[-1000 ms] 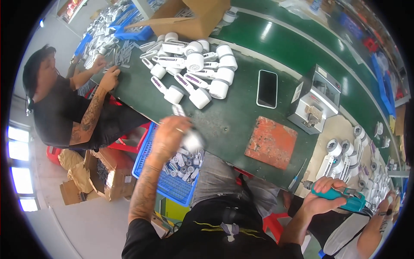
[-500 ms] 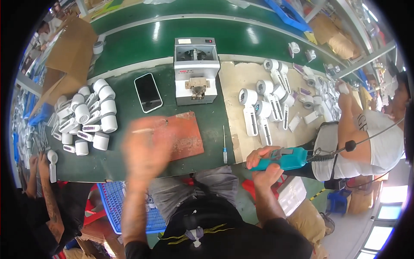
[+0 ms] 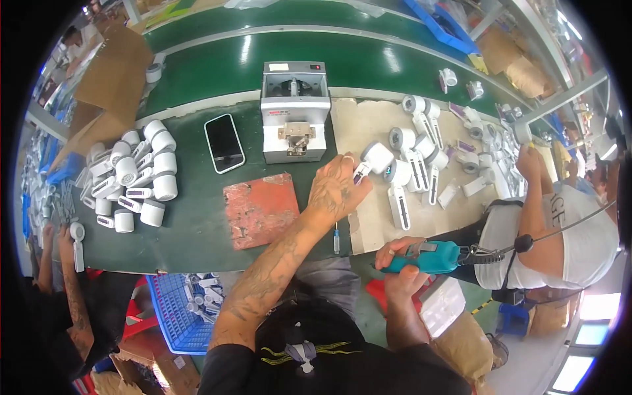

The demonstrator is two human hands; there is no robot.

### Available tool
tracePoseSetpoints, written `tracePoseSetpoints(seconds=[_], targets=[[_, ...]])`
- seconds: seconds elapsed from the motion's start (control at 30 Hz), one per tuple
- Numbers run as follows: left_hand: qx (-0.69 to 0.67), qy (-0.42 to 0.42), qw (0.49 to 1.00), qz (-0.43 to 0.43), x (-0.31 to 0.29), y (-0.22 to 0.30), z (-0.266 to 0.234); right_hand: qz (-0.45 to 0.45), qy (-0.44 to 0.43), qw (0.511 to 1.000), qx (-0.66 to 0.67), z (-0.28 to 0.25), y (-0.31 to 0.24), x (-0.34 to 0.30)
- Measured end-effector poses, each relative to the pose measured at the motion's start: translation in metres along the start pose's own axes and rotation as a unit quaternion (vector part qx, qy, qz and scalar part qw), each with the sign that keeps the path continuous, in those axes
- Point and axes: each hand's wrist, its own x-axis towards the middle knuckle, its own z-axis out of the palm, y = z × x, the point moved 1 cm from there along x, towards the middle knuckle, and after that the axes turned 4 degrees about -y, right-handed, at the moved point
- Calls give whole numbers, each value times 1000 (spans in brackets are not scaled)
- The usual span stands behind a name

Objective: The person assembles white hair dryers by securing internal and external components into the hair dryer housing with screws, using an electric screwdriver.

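My left hand point(image 3: 337, 189) reaches across to the right side of the bench. Its fingers close round the handle of a white round-headed handheld device point(image 3: 378, 158), whose head points away to the right. In my right hand point(image 3: 403, 282), near the bench's front edge, is a teal electric screwdriver point(image 3: 431, 257) with its tip pointing left and a cord running off right. Several similar white devices point(image 3: 399, 207) lie beside my left hand on tan cardboard point(image 3: 365, 230). A worn red pad point(image 3: 260, 210) and a small blue-handled screwdriver point(image 3: 336, 241) lie left of it.
A grey screw-feeder-like machine point(image 3: 295, 112) stands at the back middle, with a phone point(image 3: 224, 143) beside it. A pile of white devices point(image 3: 135, 174) covers the left. Below the edge sits a blue basket point(image 3: 168, 316). Other people work at left and right point(image 3: 550, 230).
My left hand has swept right from above the red pad and now grips one of the white devices on the cardboard. My right hand keeps the electric screwdriver nearly in place.
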Motion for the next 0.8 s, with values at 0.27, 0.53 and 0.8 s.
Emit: tracePoseSetpoints(seconds=[0.27, 0.53, 0.8], targets=[[136, 48, 977, 159, -81, -14, -96, 34, -79, 995, -48, 16, 22, 26], [105, 34, 984, 140, -89, -44, -114, -17, -114, 988, 102, 80, 29, 88], [110, 30, 988, 105, -74, -67, -121, -119, -112, 984, 65, 152, 58, 181]])
